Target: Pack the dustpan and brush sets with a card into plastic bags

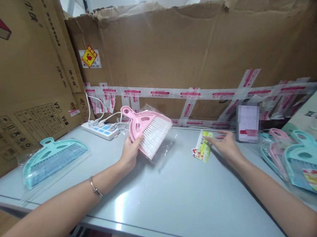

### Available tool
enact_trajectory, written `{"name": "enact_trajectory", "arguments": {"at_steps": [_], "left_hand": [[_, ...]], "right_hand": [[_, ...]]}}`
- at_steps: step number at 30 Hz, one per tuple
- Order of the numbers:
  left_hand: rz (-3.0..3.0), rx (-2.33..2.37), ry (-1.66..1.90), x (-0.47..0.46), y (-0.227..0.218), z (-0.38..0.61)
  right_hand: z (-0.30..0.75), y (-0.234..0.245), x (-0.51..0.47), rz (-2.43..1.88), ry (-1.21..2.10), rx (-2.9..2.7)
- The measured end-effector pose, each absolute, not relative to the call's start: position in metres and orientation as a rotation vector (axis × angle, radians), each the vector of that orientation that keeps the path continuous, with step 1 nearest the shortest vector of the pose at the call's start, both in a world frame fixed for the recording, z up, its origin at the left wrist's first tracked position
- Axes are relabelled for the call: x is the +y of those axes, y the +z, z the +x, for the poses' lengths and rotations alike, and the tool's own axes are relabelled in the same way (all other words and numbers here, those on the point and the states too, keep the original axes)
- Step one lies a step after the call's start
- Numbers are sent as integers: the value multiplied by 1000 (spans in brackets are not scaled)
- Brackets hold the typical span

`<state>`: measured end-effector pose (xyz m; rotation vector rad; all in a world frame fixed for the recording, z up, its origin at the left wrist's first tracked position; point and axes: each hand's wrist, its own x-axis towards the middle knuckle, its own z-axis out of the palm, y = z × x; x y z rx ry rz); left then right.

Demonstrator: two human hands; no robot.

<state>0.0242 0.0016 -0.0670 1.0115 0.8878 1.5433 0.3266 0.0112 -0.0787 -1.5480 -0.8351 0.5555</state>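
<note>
Forearms [64, 205]: stretched over the table [169, 198].
Pink dustpan [144, 126]: gripped near its lower edge by the left hand [131, 154].
Card [206, 151]: overlapped by the right hand [228, 147]; grip cannot be told.

Pink dustpan [140, 119], white bristles [157, 133], yellow-green card [206, 149]

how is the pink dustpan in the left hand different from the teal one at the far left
The pink dustpan has white bristles against it, the teal dustpan blue ones. The pink dustpan is gripped in the left hand, the teal dustpan lies on the table. Both have a handle with a hole, and clear plastic around them.
</note>
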Motion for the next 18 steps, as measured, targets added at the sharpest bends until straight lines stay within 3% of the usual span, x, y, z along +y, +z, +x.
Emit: {"name": "enact_trajectory", "arguments": {"at_steps": [3,5,9,12,18], "left_hand": [[1019,867,1539,-2,-65,27],[1038,851,1534,-6,-64,30],[1092,817,1514,-15,-65,37],[1094,786,1471,-21,-66,41],[1170,766,1303,-25,-64,38]], "right_hand": [[326,-69,5,-1474,215,-782],[305,-62,-7,-1304,208,-920],[246,-56,-34,-1152,718,-1236],[222,-58,-41,-1090,1076,-1138],[222,-62,-42,-926,1339,-886]]}}
